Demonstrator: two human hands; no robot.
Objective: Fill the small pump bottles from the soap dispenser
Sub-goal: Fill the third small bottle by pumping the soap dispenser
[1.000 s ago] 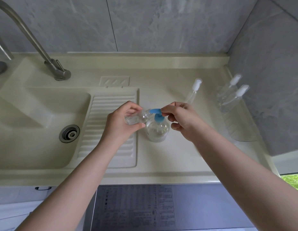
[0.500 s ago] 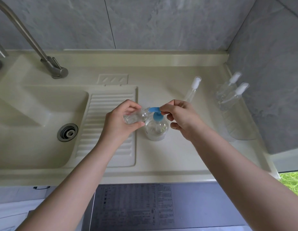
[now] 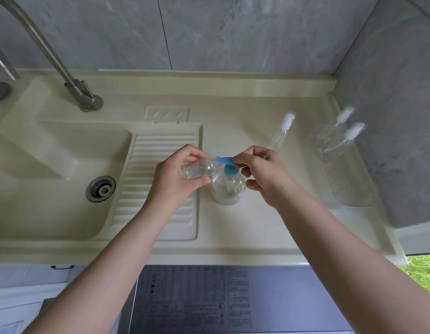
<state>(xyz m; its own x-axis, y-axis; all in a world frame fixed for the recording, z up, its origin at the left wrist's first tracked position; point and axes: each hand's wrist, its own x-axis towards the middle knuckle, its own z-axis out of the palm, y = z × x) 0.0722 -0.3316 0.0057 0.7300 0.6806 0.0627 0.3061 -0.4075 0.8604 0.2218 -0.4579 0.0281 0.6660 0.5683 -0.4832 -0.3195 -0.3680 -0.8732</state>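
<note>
A clear soap dispenser point(image 3: 229, 189) with a blue pump head point(image 3: 227, 162) stands on the cream counter point(image 3: 257, 225), right of the ribbed drainboard. My left hand point(image 3: 177, 175) holds a small clear bottle point(image 3: 197, 170) tilted on its side, its open neck against the blue spout. My right hand point(image 3: 262, 173) pinches the back of the blue pump head with thumb and forefinger. A loose pump insert with a white cap point(image 3: 285, 127) lies on the counter behind my right hand. Two small capped pump bottles point(image 3: 336, 138) stand by the right wall.
A sink basin point(image 3: 40, 169) with a round drain point(image 3: 100, 189) fills the left side. A steel tap point(image 3: 83, 97) rises behind it. Grey tiled walls close the back and right. A dark printed panel point(image 3: 192, 300) lies below the counter's front edge.
The camera view drifted slightly; both hands stay at the dispenser, with the small bottle still against the spout and the right fingers on the pump head.
</note>
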